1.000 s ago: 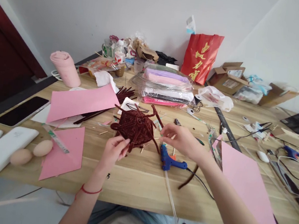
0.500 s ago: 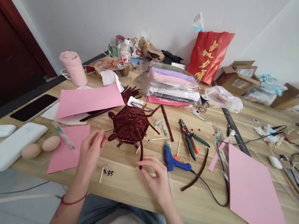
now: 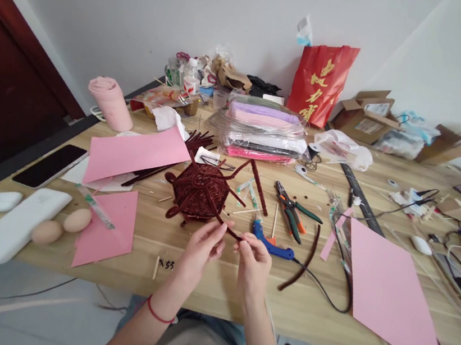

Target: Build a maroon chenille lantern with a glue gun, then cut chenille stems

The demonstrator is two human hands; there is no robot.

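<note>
A dark brown pipe-cleaner piece point(image 3: 200, 191), roughly hexagonal with looped and loose strands around its edge, stands on the table before me. One of its strands, a brown pipe cleaner point(image 3: 231, 232), runs toward me from the near right side. My left hand point(image 3: 207, 243) pinches this strand close to the body. Further out, my right hand point(image 3: 253, 255) pinches the same strand near its end. Right of my right hand lies a blue glue gun point(image 3: 274, 248). Another strand point(image 3: 259, 187) sticks out to the right and bends down at a corner.
Pliers point(image 3: 292, 212) and a loose brown pipe cleaner point(image 3: 305, 264) lie to the right. Pink sheets point(image 3: 392, 295) are spread on both sides. At left are two eggs point(image 3: 77, 221), a white power bank point(image 3: 15, 226) and a phone point(image 3: 51, 165). Packaged pipe cleaners point(image 3: 265, 132) sit behind.
My left hand has moved right, from the piece's left side onto the near strand. My right hand has shifted right and slightly up, swinging the strand outward.
</note>
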